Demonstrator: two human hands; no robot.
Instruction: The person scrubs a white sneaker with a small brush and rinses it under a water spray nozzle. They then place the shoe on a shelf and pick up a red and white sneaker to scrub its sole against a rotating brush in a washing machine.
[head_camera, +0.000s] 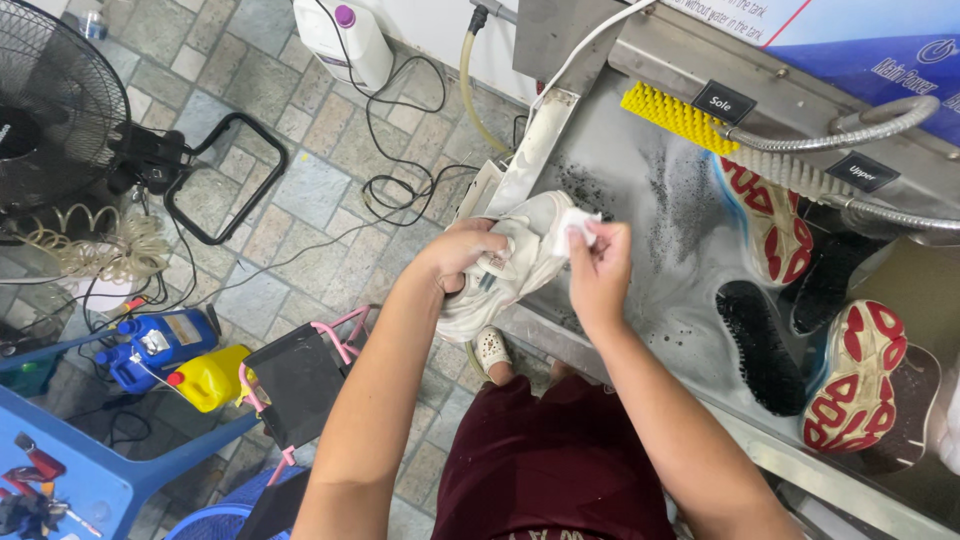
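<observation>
White cloth pad (572, 228) pinched in the right hand (598, 268) rubs a white sneaker (510, 262) gripped by the left hand (462, 252) at the steel surface's (640, 250) edge; two black rectangular labels (724, 101) sit behind a yellow brush (676, 118).

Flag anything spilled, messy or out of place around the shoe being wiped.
Dark gritty specks are smeared over the wet metal tray beside the white shoe. Loose cables sprawl tangled over the tiled floor. The left hand grips the shoe; the right hand pinches a white pad.
</observation>
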